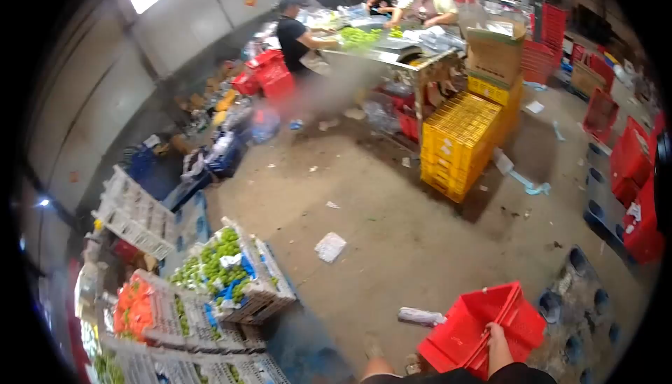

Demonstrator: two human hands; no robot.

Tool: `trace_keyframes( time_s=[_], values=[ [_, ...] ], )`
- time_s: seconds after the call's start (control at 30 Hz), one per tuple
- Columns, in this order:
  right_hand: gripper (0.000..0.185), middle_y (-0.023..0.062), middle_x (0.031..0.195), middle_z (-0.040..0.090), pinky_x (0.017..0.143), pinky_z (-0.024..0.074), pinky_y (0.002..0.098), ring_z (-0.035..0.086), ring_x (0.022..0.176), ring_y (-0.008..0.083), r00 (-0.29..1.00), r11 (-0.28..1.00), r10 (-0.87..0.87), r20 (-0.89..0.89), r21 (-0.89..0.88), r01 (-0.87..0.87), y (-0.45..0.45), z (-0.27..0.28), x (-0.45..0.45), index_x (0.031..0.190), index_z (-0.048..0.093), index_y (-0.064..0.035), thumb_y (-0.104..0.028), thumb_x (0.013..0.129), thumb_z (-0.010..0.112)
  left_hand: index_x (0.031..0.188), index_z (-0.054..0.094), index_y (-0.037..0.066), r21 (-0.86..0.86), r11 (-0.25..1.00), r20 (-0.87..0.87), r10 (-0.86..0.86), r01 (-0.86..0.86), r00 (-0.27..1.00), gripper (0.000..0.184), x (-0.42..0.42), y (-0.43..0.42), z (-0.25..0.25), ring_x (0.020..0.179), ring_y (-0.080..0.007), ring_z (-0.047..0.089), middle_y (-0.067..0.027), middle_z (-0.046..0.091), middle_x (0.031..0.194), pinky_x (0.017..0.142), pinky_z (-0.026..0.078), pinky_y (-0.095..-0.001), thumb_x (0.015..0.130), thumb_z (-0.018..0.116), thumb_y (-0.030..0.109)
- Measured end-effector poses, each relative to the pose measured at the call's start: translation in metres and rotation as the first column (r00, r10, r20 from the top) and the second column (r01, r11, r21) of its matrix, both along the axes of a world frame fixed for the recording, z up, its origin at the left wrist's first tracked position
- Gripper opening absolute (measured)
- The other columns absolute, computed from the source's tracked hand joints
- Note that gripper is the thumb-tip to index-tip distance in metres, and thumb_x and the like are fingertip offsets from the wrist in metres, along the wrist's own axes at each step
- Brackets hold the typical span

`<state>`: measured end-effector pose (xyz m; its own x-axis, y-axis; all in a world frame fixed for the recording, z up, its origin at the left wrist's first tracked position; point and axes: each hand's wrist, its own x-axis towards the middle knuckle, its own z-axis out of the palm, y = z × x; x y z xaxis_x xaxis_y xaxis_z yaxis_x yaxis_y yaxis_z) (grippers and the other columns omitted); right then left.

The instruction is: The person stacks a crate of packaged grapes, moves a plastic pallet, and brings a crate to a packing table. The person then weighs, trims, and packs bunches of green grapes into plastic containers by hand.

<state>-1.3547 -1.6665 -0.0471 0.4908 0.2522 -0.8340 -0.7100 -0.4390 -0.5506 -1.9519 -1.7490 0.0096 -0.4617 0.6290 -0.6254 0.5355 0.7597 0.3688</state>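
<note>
My right hand (498,336) is closed around the handles or upper rim of a red plastic basket (521,321) at the bottom right. The basket hangs tilted close to my body, and its inside is partly visible. At the bottom middle, my left hand (375,354) appears only as a small smeared patch of skin below a dark sleeve; its fingers cannot be made out. A whitish packet (420,316) lies on the floor just left of the basket.
White crates of green grapes (222,254) stand at lower left beside a blue pallet (308,345). A yellow crate stack (458,146) is near the sorting table (381,57), where several people work. Red baskets (637,223) and a dirty pallet (577,314) line the right.
</note>
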Motion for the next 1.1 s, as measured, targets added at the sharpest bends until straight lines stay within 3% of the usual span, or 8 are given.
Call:
trace_keyframes(
  time_s=[0.27,0.33,0.47,0.63,0.87,0.93,1.0,1.1],
  values=[
    [0.011,0.0064,0.051,0.047,0.04,0.0398,0.0306,0.047,0.042,0.0172,0.876,0.954,0.034,0.482,0.247,-0.173,0.145,0.215,0.042,0.059,0.048,-0.005,-0.006,0.069,0.047,0.085,0.059,-0.002,0.245,0.597,-0.238,-0.726,0.764,0.645,0.033,-0.072,0.219,-0.076,0.073,-0.0283,0.06,-0.0194,0.06,0.076,0.064,0.046,-0.0366,0.075,0.056,0.029],
    [0.013,0.0069,0.054,0.05,0.044,0.0406,0.0289,0.048,0.043,0.017,0.85,0.923,-0.1,0.517,0.368,-0.115,0.177,0.294,0.024,0.057,0.049,-0.0037,-0.006,0.07,0.049,0.082,0.057,-0.004,0.222,0.954,0.202,-0.245,0.2,0.948,0.029,-0.05,0.341,-0.05,0.065,-0.027,0.056,-0.016,0.059,0.071,0.058,0.044,-0.039,0.078,0.051,0.024],
    [0.014,-0.0003,0.056,0.048,0.041,0.0378,0.0167,0.044,0.045,0.0068,0.85,0.747,-0.443,0.287,0.642,0.173,0.206,0.387,0.016,0.074,0.052,-0.0057,-0.016,0.082,0.052,0.081,0.055,0.003,0.481,0.864,0.393,-0.364,0.149,0.845,0.01,-0.037,0.536,-0.019,0.052,-0.0094,0.046,-0.0021,0.054,0.065,0.044,0.036,-0.0214,0.077,0.055,0.012],
    [0.02,-0.0065,0.052,0.042,0.039,0.0347,0.016,0.038,0.042,0.0035,0.727,0.356,-0.687,-0.009,0.868,0.347,0.272,0.328,0.033,0.068,0.047,-0.0137,-0.023,0.084,0.053,0.092,0.057,0.001,0.656,0.755,0.552,-0.472,-0.008,0.687,0.016,0.066,0.667,0.107,0.067,-0.0095,0.052,-0.0018,0.057,0.076,0.057,0.042,-0.0208,0.079,0.055,0.009],
    [0.029,0.0059,0.061,0.05,0.064,0.045,0.035,0.05,0.062,0.0183,0.709,0.35,-0.652,-0.27,0.722,0.597,0.549,0.184,0.021,0.073,0.047,-0.0095,-0.032,0.089,0.041,0.097,0.059,0.005,0.61,0.398,-0.187,-0.768,0.685,0.613,0.027,0.056,0.81,0.091,0.093,-0.029,0.054,-0.0163,0.055,0.1,0.081,0.043,-0.034,0.073,0.061,0.016],
    [0.023,0.0042,0.062,0.047,0.062,0.0453,0.0305,0.045,0.058,0.016,0.619,0.209,-0.712,-0.331,0.742,0.637,0.644,0.161,0.019,0.078,0.043,-0.0089,-0.029,0.089,0.042,0.092,0.059,0.002,0.299,0.733,-0.115,-0.608,0.611,0.786,0.027,-0.019,0.839,0.019,0.088,-0.0305,0.055,-0.0174,0.057,0.095,0.078,0.043,-0.0376,0.072,0.058,0.02],
    [0.021,0.0035,0.062,0.046,0.061,0.0455,0.03,0.044,0.056,0.0153,0.563,0.12,-0.704,-0.433,0.708,0.695,0.713,0.153,0.009,0.079,0.042,-0.0091,-0.028,0.089,0.043,0.076,0.06,0.003,0.492,0.631,-0.446,-0.408,0.599,0.796,0.025,-0.079,0.821,0.003,0.053,-0.0155,0.052,-0.0092,0.056,0.06,0.05,0.044,-0.0318,0.072,0.058,0.028],
    [0.02,0.0029,0.063,0.045,0.061,0.0464,0.0312,0.042,0.055,0.0177,0.352,-0.005,-0.725,-0.592,0.515,0.857,0.787,0.161,0.036,0.084,0.041,-0.0097,-0.029,0.089,0.043,0.085,0.062,0.003,0.172,0.921,-0.047,-0.347,0.35,0.937,0.029,-0.094,0.807,0.036,0.062,-0.0205,0.057,-0.0124,0.061,0.074,0.058,0.046,-0.0338,0.076,0.056,0.03]
  ],
)
